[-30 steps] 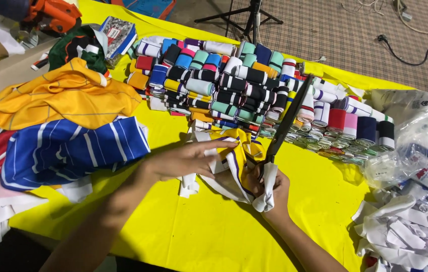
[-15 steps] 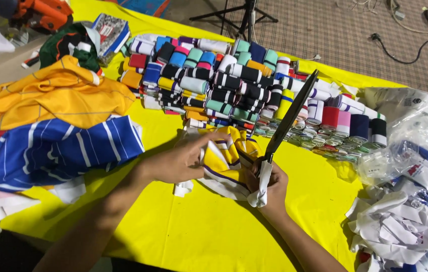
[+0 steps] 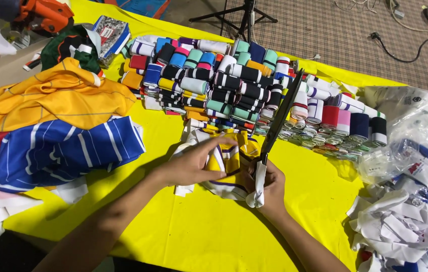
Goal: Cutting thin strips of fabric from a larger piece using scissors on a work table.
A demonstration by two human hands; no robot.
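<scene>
Scissors now tilted further upright, right hand clamped on handles, left hand pinching yellow fabric.

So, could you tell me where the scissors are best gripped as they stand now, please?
Grip the scissors at the cloth-wrapped handles, at the end near the body, coming from the right as the right hand does. The long dark blades slant up and away over the rolls, so the handle end is probably the safe part. The left hand pins the yellow-and-white fabric.
</scene>
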